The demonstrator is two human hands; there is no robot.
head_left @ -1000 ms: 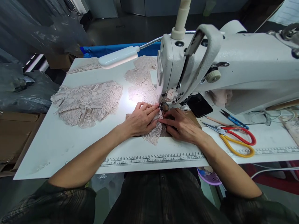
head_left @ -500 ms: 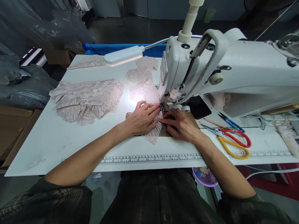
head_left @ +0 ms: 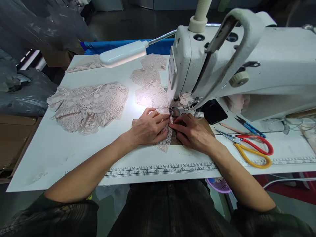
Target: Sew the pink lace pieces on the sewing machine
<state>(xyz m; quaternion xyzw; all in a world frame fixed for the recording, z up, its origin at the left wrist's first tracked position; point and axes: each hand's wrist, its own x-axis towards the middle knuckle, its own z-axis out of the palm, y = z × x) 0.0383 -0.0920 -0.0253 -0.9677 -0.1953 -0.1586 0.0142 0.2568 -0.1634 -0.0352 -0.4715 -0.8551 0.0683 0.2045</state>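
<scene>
A pale pink lace piece (head_left: 165, 141) runs beneath the presser foot (head_left: 174, 112) of a white sewing machine (head_left: 187, 62). My left hand (head_left: 149, 127) lies flat on this lace, its fingers stretched toward the foot. Just right of the needle area, my right hand (head_left: 189, 131) is closed, with its fingertips pinching the lace's edge. More joined lace (head_left: 150, 93) trails away behind the foot, under the lamp's light. Part of the lace is hidden under my left fingers. A brown plate (head_left: 205, 126) shows beneath my right hand.
A heap of lace pieces (head_left: 90, 105) lies to the left, under a white lamp (head_left: 123, 54). On the right are scissors (head_left: 254, 148), blue thread snips (head_left: 250, 126), a pencil (head_left: 229, 127) and a dark phone (head_left: 214, 111). A printed ruler (head_left: 158, 171) follows the front edge.
The lace has fed slightly backward under the foot, and less of it shows in front of my hands. Both hands keep nearly the same position. The view has shifted a little.
</scene>
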